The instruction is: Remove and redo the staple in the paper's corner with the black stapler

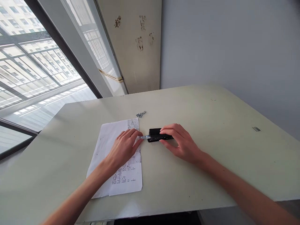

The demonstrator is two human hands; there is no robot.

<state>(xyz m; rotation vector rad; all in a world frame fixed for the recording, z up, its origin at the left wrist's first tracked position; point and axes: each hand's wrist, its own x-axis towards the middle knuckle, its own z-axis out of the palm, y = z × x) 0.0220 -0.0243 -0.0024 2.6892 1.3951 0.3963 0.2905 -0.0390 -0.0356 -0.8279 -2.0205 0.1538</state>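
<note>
A black stapler (154,132) lies on the table, its front end pointing left. My right hand (179,140) grips its rear part, thumb on the near side and fingers over the top. From the stapler's left end a silvery metal piece (145,137) sticks out. My left hand (126,143) pinches the outer end of that piece between thumb and fingers. Beneath my left hand and wrist are printed white sheets (126,187), their right edge just short of the stapler.
Several staple strips (141,114) lie beyond the sheets' top edge. Another small strip (256,129) is at the far right of the pale table (199,106). A window stands at the left, a stained cabinet panel (142,62) and grey wall behind.
</note>
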